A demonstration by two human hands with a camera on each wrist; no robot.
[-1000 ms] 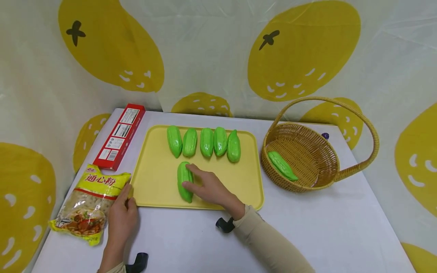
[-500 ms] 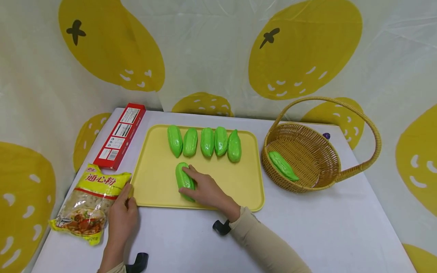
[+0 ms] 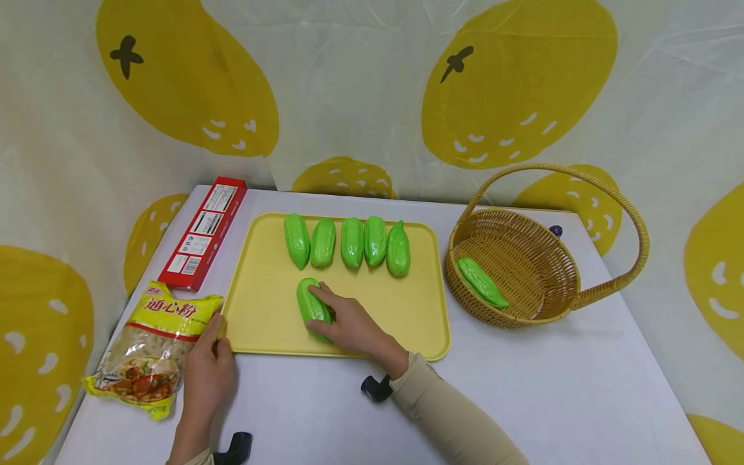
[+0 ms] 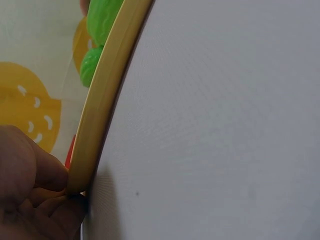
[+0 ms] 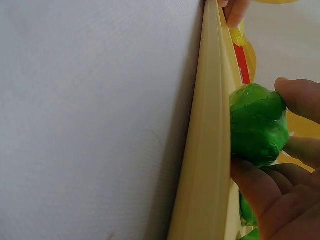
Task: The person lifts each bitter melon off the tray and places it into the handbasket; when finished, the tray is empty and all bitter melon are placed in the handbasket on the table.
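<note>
In the head view my right hand [image 3: 354,325] holds a glossy green bitter melon [image 3: 308,303] near the front of the yellow tray [image 3: 261,310]. The right wrist view has thumb and fingers around this melon [image 5: 257,125], which sits low against the tray. Several more bitter melons [image 3: 352,243] lie in a row at the tray's back. My left hand [image 3: 209,371] is at the tray's front left corner; in the left wrist view its thumb and fingers pinch that corner [image 4: 82,175]. Part of the held melon is hidden by my right hand.
A wicker basket [image 3: 558,303] with a tall handle stands right of the tray, one bitter melon [image 3: 481,282] inside. A macaroni bag [image 3: 154,345] lies against my left hand. Behind it is a red box [image 3: 203,232]. A small purple object [image 3: 556,230] sits behind the basket.
My right hand has moved slightly left and its fingers have settled around the bitter melon, which has tilted and shifted a little left. The left hand stays at the tray corner.
</note>
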